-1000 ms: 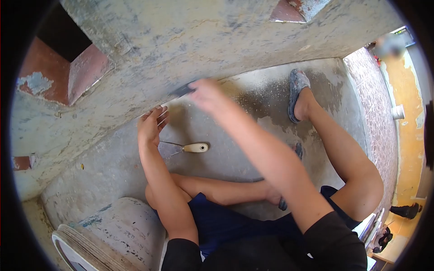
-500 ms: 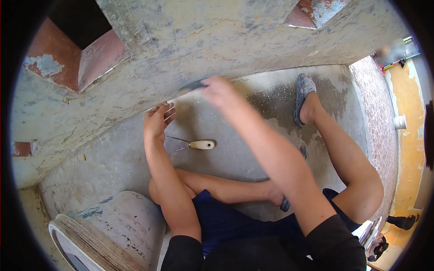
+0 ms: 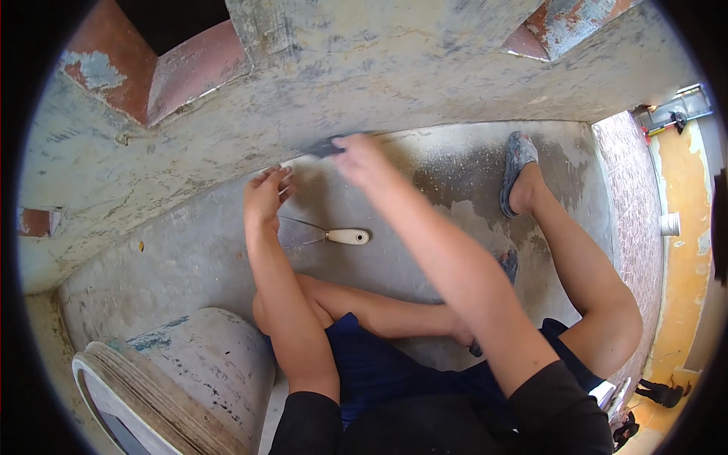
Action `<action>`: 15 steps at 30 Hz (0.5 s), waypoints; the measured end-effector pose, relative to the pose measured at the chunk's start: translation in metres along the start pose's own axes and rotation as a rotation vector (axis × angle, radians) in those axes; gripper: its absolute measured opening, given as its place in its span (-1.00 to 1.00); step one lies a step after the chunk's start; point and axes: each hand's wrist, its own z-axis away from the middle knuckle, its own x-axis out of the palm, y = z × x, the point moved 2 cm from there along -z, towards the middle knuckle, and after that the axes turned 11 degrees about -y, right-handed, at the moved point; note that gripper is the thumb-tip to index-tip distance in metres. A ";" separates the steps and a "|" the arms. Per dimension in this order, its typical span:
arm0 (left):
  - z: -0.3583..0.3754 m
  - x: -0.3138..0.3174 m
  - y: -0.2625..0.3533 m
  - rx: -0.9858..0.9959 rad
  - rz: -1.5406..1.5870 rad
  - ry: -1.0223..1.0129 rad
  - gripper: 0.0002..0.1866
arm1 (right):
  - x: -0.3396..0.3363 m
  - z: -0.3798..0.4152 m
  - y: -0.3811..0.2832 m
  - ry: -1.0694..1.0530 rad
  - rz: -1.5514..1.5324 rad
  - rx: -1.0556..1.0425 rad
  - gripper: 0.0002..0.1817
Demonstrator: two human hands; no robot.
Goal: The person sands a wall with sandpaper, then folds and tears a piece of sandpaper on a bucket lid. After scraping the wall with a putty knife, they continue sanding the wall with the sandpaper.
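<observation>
My right hand (image 3: 359,161) is closed on a dark grey, flat piece of sandpaper (image 3: 324,146), which lies against the foot of the wall; motion blurs both. To its left, my left hand (image 3: 267,194) is held close to the wall's base, fingers loosely bent and apart, with nothing visible in them. Just right of that wrist, a putty knife (image 3: 347,236) with a cream handle rests on the floor. Its blade is partly hidden by my left arm.
A paint-stained white bucket (image 3: 205,371) stands at lower left. The worn wall (image 3: 364,76) has recessed openings above. Pale dust (image 3: 455,144) covers the floor along its base. My sandalled foot (image 3: 522,178) is to the right. People (image 3: 663,392) are far off at the right edge.
The view has shifted slightly. My right hand and the sandpaper remain at the wall's foot, blurred in both frames. My left hand stays near the wall, and the putty knife lies where it was.
</observation>
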 end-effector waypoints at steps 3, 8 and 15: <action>0.005 -0.009 0.009 0.100 0.020 0.169 -0.73 | -0.063 -0.005 -0.066 0.096 0.172 -0.023 -0.71; 0.012 0.007 0.012 0.120 0.028 0.131 -0.68 | -0.046 0.021 -0.080 0.226 0.181 -0.224 -0.71; 0.004 0.009 0.010 0.096 0.088 0.080 -0.61 | 0.023 0.016 0.020 0.111 0.192 -0.137 -0.68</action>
